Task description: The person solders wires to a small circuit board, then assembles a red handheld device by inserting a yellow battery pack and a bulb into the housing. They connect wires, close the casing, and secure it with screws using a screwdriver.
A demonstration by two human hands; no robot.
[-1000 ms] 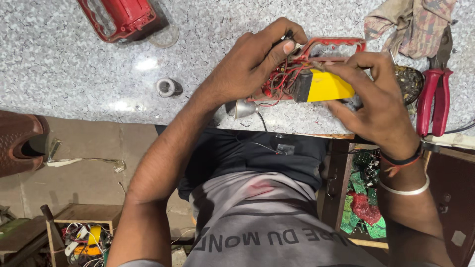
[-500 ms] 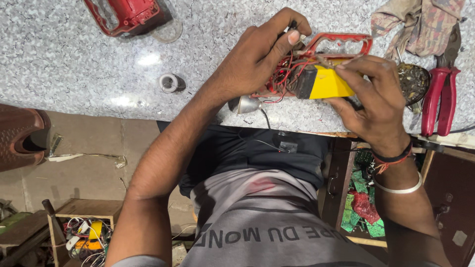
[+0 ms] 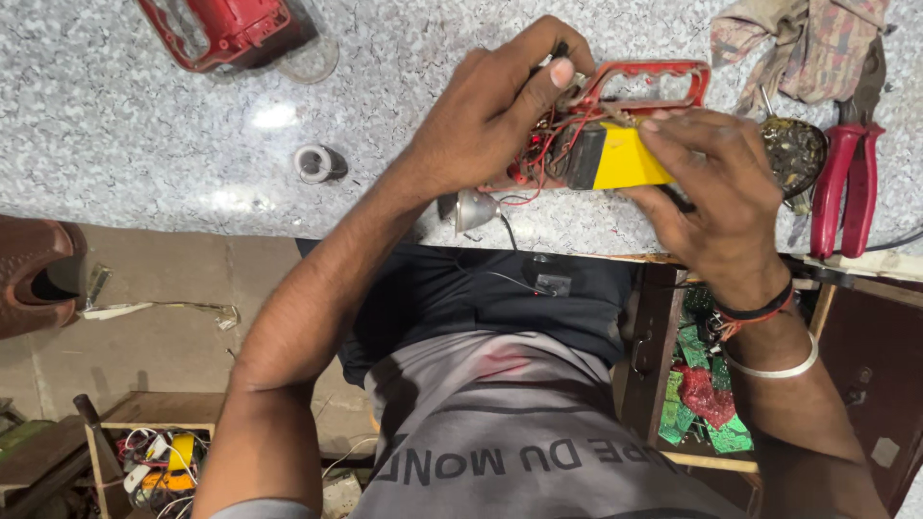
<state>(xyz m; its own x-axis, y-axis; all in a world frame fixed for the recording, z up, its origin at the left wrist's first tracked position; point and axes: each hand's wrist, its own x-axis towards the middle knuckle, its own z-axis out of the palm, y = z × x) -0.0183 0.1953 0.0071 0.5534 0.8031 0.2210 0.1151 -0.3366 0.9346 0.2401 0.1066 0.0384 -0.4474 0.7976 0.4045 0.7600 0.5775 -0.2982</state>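
Both hands are gripping things at upper centre: left hand (image 3: 500,120) holding the red torch (image 3: 635,86), right hand (image 3: 716,187) pinching its yellow battery (image 3: 625,159).

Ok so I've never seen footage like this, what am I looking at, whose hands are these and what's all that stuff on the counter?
One camera, worn on a person's head, looks down at their own two bare hands over a speckled grey stone counter. The left hand and right hand together hold an opened red plastic casing with a handle, with a yellow block and red wires inside. Around it lie red-handled pliers, a crumpled cloth, a small white ring and another red casing.
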